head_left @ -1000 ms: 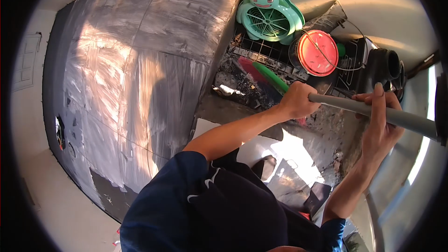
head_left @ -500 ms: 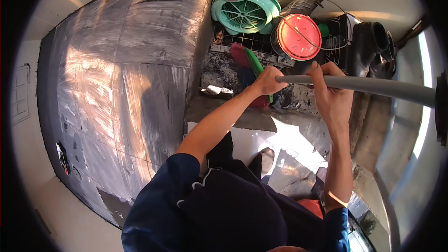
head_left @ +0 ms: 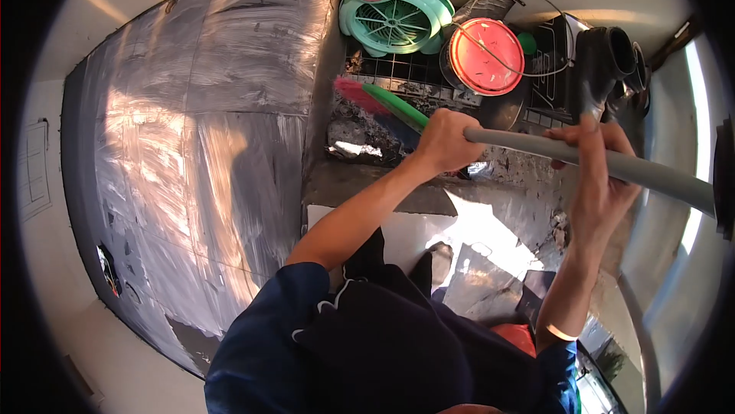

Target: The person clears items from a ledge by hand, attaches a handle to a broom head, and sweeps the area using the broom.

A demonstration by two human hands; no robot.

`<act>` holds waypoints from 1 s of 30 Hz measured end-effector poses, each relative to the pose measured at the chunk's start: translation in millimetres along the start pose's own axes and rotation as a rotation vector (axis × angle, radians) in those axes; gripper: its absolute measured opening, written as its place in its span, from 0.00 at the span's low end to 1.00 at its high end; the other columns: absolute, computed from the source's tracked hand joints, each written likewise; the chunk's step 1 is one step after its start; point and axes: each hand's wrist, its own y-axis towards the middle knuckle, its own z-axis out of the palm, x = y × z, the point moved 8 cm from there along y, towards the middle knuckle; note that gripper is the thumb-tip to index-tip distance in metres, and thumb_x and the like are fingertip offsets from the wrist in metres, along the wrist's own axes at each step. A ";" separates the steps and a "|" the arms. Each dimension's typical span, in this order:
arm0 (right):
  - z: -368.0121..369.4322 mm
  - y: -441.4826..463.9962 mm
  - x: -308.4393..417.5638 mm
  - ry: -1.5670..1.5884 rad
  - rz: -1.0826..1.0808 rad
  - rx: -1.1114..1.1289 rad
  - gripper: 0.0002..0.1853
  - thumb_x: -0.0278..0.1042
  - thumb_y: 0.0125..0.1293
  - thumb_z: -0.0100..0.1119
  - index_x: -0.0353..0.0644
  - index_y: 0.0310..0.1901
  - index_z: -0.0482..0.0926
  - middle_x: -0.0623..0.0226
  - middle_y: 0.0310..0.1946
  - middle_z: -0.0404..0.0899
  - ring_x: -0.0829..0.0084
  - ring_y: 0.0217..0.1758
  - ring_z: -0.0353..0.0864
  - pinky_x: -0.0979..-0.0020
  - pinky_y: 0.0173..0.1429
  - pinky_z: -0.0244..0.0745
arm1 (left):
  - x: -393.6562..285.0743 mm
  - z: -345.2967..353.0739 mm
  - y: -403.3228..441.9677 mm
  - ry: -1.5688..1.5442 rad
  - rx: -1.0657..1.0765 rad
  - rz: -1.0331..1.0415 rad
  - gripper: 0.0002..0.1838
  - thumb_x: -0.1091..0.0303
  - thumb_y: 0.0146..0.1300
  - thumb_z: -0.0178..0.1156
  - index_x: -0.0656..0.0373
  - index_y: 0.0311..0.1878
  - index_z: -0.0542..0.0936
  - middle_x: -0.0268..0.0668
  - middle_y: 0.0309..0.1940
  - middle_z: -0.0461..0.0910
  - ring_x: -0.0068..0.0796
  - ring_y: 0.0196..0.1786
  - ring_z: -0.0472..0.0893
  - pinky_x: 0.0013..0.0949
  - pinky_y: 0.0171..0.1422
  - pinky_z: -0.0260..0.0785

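Note:
A broom with a grey handle (head_left: 528,144), a green head (head_left: 394,106) and pink-red bristles (head_left: 360,97) runs across the upper right. My left hand (head_left: 452,140) is closed around the handle, close to the green head, and hides part of that head. Farther up the handle, my right hand (head_left: 601,165) wraps it with the thumb on the near side. The bristles lie over a dark, debris-strewn patch of floor (head_left: 356,138) beside the large grey-smeared panel (head_left: 253,108).
Beyond the broom stand a turquoise plastic fan-like thing (head_left: 394,23), a bucket with a red lid (head_left: 487,58) and black boots (head_left: 605,62). A wire rack (head_left: 398,69) lies under them. Sunlight falls on the floor (head_left: 478,226) near my feet.
The broom head has swung left, towards the grey-smeared panel. My right hand has moved right along the handle, and my left hand has shifted slightly right.

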 end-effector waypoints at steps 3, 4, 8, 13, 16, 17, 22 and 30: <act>49.3 -1.4 -40.6 0.107 0.087 0.139 0.14 0.33 0.72 0.61 0.35 0.28 0.78 0.71 0.22 0.80 0.88 0.25 0.73 0.82 0.26 0.64 | 51.9 -39.9 13.3 0.212 0.098 0.005 0.12 0.67 0.52 0.64 0.63 0.18 0.78 0.43 0.12 0.73 0.32 0.17 0.78 0.39 0.26 0.67; 61.9 -3.7 -58.7 0.131 0.102 0.196 0.14 0.32 0.72 0.61 0.35 0.28 0.78 0.74 0.21 0.78 0.90 0.24 0.69 0.82 0.25 0.61 | 74.0 -44.3 13.6 0.240 0.141 -0.008 0.13 0.65 0.51 0.64 0.63 0.18 0.79 0.42 0.11 0.73 0.33 0.16 0.77 0.39 0.27 0.68; 71.5 -7.5 -82.8 -0.042 0.091 0.235 0.14 0.33 0.70 0.62 0.35 0.27 0.78 0.75 0.17 0.73 0.89 0.22 0.66 0.79 0.24 0.58 | 106.8 -30.7 5.4 0.177 0.203 -0.018 0.14 0.64 0.51 0.64 0.65 0.18 0.78 0.43 0.11 0.71 0.32 0.15 0.73 0.39 0.26 0.66; 14.0 -32.2 -64.6 -0.419 0.055 0.227 0.14 0.35 0.68 0.64 0.34 0.28 0.81 0.70 0.15 0.72 0.86 0.20 0.67 0.76 0.24 0.61 | 102.4 52.6 -4.6 0.136 0.290 0.114 0.15 0.62 0.48 0.64 0.63 0.15 0.76 0.48 0.14 0.72 0.49 0.19 0.75 0.43 0.28 0.68; -31.5 -50.3 -71.1 -0.520 0.134 0.101 0.13 0.35 0.68 0.64 0.34 0.31 0.83 0.73 0.15 0.73 0.86 0.21 0.68 0.77 0.25 0.61 | 81.4 92.1 -4.4 0.128 0.280 0.228 0.14 0.63 0.46 0.63 0.61 0.13 0.76 0.50 0.16 0.75 0.53 0.25 0.79 0.47 0.32 0.71; -46.3 -53.3 -67.6 -0.552 0.159 0.061 0.12 0.35 0.68 0.64 0.34 0.31 0.84 0.74 0.16 0.72 0.86 0.21 0.68 0.77 0.26 0.61 | 69.1 102.9 -4.2 0.060 0.258 0.262 0.13 0.64 0.45 0.63 0.61 0.13 0.75 0.50 0.15 0.73 0.53 0.23 0.78 0.47 0.30 0.70; -86.3 -41.0 -21.8 -0.483 -0.016 -0.072 0.11 0.31 0.69 0.62 0.32 0.31 0.82 0.66 0.23 0.82 0.83 0.24 0.74 0.80 0.29 0.64 | 0.2 109.6 6.9 0.023 0.253 0.232 0.12 0.66 0.44 0.63 0.60 0.13 0.75 0.49 0.13 0.72 0.52 0.20 0.76 0.45 0.28 0.69; -5.1 -33.9 -2.2 -0.332 -0.056 0.232 0.09 0.27 0.65 0.64 0.30 0.31 0.78 0.55 0.32 0.86 0.81 0.28 0.79 0.78 0.29 0.69 | 1.3 -4.8 4.3 0.159 0.574 -0.010 0.12 0.69 0.49 0.65 0.64 0.17 0.75 0.42 0.11 0.72 0.38 0.14 0.77 0.40 0.26 0.70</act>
